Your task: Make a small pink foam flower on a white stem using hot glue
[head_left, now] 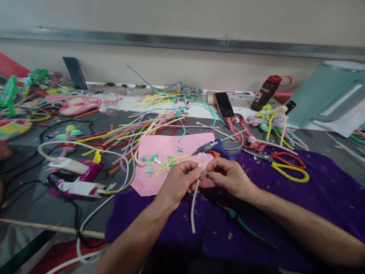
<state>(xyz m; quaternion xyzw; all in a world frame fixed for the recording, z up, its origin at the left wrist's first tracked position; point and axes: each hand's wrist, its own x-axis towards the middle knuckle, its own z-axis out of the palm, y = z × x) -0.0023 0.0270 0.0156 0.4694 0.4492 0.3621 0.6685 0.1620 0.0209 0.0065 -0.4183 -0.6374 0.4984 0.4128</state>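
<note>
My left hand [186,176] pinches a whitish fuzzy stem [194,213], which hangs down over the purple cloth [159,217]. At its top, pale pink loops [201,158] stick up between my hands. My right hand [222,173] is closed at the same piece, thumb and fingertips pressed together beside my left fingertips; small details there are hidden. Behind them lies a pink sheet [159,146] with short cut bits [168,163] on it. A blue glue gun [218,147] rests at its right edge. Scissors with red and yellow handles [288,163] lie farther right.
Long colored stems [148,123] spread behind the sheet. A phone [224,105], a dark bottle [266,93] and a large teal jug [322,93] stand or lie at the back right. White cables and a power strip [80,188] are left. Part of another person's hand [5,151] shows at the left edge.
</note>
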